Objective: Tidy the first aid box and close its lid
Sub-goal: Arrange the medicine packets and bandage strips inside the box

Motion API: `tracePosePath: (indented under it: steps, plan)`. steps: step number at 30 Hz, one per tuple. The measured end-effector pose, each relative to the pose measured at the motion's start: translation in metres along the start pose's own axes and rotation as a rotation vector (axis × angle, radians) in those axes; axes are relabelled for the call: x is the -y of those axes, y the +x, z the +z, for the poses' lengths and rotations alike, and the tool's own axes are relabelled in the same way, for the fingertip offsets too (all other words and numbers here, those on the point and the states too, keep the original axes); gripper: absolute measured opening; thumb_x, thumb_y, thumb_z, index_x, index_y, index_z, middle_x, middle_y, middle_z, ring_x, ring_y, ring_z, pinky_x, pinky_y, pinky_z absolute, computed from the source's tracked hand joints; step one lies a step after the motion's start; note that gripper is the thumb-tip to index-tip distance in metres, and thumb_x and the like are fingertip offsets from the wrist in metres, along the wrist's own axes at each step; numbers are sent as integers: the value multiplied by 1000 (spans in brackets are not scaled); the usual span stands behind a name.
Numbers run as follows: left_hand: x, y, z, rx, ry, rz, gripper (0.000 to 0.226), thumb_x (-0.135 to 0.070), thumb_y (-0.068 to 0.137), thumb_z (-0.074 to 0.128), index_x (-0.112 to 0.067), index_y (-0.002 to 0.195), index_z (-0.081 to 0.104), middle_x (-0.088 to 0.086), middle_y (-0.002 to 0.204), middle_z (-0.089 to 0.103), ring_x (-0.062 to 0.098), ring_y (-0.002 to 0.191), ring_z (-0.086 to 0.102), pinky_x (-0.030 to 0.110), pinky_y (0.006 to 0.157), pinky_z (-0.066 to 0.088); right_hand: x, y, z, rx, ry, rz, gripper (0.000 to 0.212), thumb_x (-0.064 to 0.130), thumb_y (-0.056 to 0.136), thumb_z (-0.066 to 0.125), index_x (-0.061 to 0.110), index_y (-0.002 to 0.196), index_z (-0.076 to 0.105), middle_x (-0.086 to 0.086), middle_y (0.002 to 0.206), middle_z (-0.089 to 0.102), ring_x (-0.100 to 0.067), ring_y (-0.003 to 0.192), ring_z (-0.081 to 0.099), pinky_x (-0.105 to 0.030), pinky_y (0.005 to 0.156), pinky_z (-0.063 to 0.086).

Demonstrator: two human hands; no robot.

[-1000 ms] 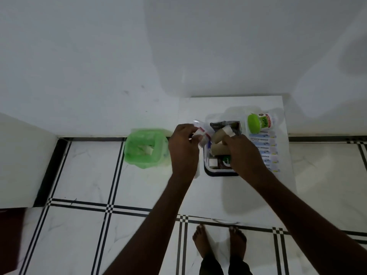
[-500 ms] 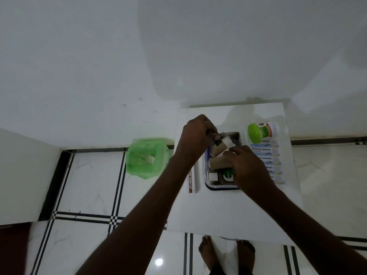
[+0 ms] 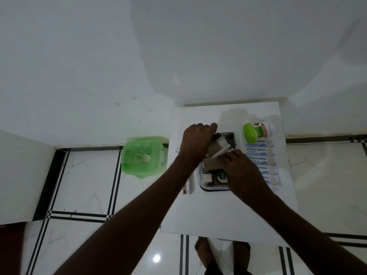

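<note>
Person stands at a small white table [image 3: 208, 211], both hands over the open first aid box [image 3: 206, 187] at its middle, lid not seen. Right hand [image 3: 241, 172] pinches the edge of a cardboard carton [image 3: 211, 163] w/ fingertips; left hand [image 3: 196, 142] is curled over the far end, on a dark foil pouch [image 3: 228, 136], grip hidden. Best done by laying cartons flat & low so a lid can seat. Box holds a green Dettol item [image 3: 222, 176], a small white packet [image 3: 207, 177], cartons. Beside it: an ointment carton [image 3: 187, 188] at left, antiseptic bandage strips [image 3: 262, 155] at right, a green-capped jar [image 3: 256, 132] farther. Green-lined bin [image 3: 143, 156] on floor holds scraps.
</note>
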State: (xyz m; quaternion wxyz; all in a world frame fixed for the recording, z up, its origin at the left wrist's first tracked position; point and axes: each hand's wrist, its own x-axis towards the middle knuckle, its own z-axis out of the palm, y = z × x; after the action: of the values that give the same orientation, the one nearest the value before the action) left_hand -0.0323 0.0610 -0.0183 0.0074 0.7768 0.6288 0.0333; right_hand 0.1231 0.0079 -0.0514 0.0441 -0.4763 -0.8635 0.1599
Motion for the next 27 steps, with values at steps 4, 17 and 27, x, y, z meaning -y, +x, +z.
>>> tracePosePath:
  steps: [4, 17, 27]
  plan:
    - [3, 1, 12, -30, 51, 48, 14, -17, 67, 80, -15, 60, 68, 1, 51, 61, 23, 62, 56, 28, 57, 35, -1, -1, -1, -49, 29, -15, 57, 9, 47, 91, 3, 100, 71, -15, 96, 74, -32, 89, 70, -40, 72, 60]
    - [1, -43, 25, -193, -577, -508, 34, -17, 91, 62, -18, 125, 60, 7, 107, 72, 29, 94, 69, 33, 81, 51, -96, 51, -31, 132, -244, 289, 91, 12, 67, 76, 10, 145, 29, -23, 151, 30, -42, 140, 27, -53, 110, 28]
    - [12, -53, 28, -193, -775, -614, 26, -24, 92, 64, -19, 117, 66, 4, 91, 77, 22, 79, 73, 33, 74, 58, -106, 61, -37, 116, -206, 217, 64, 14, 68, 75, 9, 125, 48, -19, 116, 60, -39, 109, 55, -47, 89, 46]
